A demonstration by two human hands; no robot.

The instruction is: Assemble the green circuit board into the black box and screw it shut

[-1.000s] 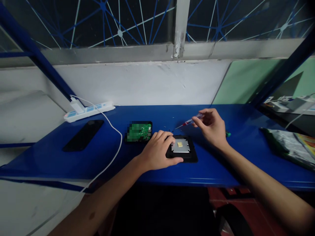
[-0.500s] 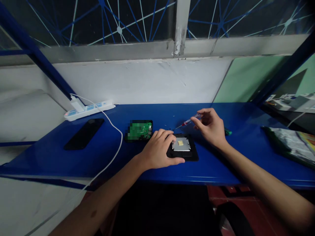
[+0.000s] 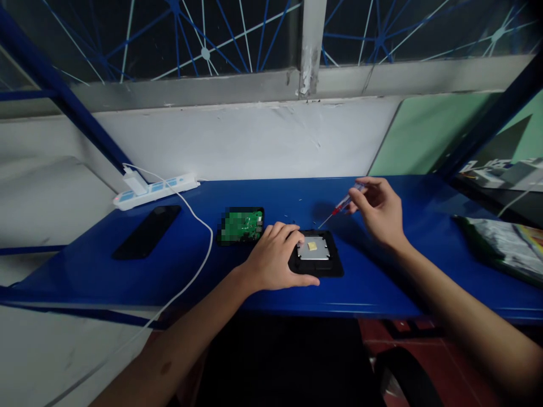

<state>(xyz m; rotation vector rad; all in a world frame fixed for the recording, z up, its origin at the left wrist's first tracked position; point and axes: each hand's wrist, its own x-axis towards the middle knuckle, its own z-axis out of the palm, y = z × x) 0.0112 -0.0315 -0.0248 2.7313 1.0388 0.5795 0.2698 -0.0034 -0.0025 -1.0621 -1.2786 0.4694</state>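
Observation:
My left hand (image 3: 274, 260) holds the left side of a flat black plastic cover (image 3: 337, 267), its thumb along the near edge and its fingers over the far left part. A silver metal plate (image 3: 319, 256) with a small yellowish pad (image 3: 312, 246) lies in that cover. Pinched in my right hand (image 3: 380, 213) is a screwdriver (image 3: 341, 204) with a clear and red handle. Its thin shaft slants down to the left, and the tip is just past the cover's far edge, near some tiny screws (image 3: 314, 222). I cannot tell whether the tip touches anything.
Left of my left hand sits a green circuit board (image 3: 240, 225) in a black case. Farther left are a black phone (image 3: 146, 232), a white cable (image 3: 206, 249) and a power strip (image 3: 159, 191). A shiny packet (image 3: 504, 249) lies at the right of the blue table (image 3: 271, 195).
My right hand has moved right and slightly up with the screwdriver, whose tip has shifted right along the cover's far edge. My left hand keeps its hold on the cover.

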